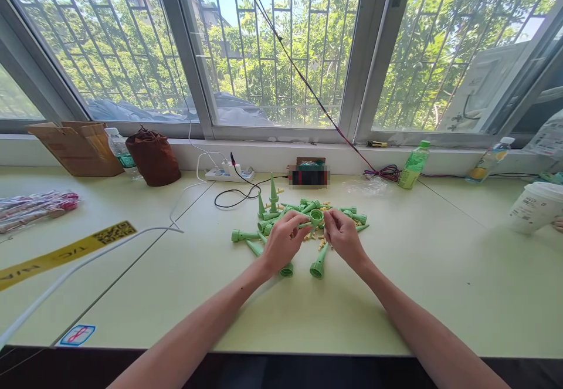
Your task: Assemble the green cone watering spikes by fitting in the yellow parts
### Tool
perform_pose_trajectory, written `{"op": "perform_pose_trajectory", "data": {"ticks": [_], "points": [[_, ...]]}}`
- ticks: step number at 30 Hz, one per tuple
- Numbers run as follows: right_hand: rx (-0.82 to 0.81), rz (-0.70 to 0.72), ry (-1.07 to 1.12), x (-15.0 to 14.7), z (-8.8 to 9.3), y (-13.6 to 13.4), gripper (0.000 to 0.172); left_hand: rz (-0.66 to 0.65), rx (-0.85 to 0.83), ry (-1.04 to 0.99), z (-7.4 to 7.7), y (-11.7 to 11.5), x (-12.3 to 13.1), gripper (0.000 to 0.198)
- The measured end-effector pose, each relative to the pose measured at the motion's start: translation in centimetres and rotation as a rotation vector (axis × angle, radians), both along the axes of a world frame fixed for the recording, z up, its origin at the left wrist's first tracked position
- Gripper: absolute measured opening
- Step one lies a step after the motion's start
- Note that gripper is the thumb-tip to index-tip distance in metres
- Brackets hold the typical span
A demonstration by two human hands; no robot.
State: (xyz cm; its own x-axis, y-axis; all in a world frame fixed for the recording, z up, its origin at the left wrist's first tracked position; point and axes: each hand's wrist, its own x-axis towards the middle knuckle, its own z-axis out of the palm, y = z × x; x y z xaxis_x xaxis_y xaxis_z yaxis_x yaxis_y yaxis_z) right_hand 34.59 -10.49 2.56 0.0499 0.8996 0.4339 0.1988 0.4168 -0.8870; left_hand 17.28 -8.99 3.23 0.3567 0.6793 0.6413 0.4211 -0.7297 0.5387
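Note:
My left hand [285,239] is closed around a green plastic watering spike [316,217], whose round open end faces me. Close to that rim, the fingers of my right hand [345,236] are pinched together; whatever they hold is hidden. Around and behind both hands lie several more green spikes [240,236], mixed with small yellow plastic pieces [322,240]. Two spikes stand upright at the back of the pile, the taller one [273,194] with a yellow piece in its side. Nearest me lies a loose spike [317,268], its wide end toward me.
A power strip [229,173] with cables, a small pixelated box [309,175] and a green-labelled bottle [413,165] line the window side. A brown pouch [153,157] and cardboard box [77,148] stand left; a white cup [534,207] stands right. A white cable [97,248] crosses the left.

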Motion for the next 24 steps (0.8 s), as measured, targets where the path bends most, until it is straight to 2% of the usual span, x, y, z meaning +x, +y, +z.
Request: {"op": "perform_pose_trajectory", "data": {"ticks": [4, 8, 15, 19, 24], "points": [[0.021, 0.0, 0.014, 0.03, -0.05, -0.01, 0.037, -0.004, -0.156, -0.079, 0.47, -0.29, 0.1, 0.03], [0.046, 0.044, -0.033, -0.08, -0.08, -0.23, 0.035, -0.079, -0.349, -0.151, 0.5, -0.34, 0.14, 0.039], [0.081, 0.102, -0.108, -0.19, 0.15, -0.63, 0.035, -0.226, -0.579, -0.261, 0.61, -0.34, 0.42, 0.049], [0.077, 0.102, -0.111, -0.09, 0.08, -0.59, 0.035, -0.268, -0.596, -0.254, 0.84, -0.42, 0.41, 0.046], [0.047, 0.099, -0.101, -0.09, 0.04, -0.46, 0.034, -0.246, -0.517, -0.21, 0.8, -0.47, 0.19, 0.041]]}}
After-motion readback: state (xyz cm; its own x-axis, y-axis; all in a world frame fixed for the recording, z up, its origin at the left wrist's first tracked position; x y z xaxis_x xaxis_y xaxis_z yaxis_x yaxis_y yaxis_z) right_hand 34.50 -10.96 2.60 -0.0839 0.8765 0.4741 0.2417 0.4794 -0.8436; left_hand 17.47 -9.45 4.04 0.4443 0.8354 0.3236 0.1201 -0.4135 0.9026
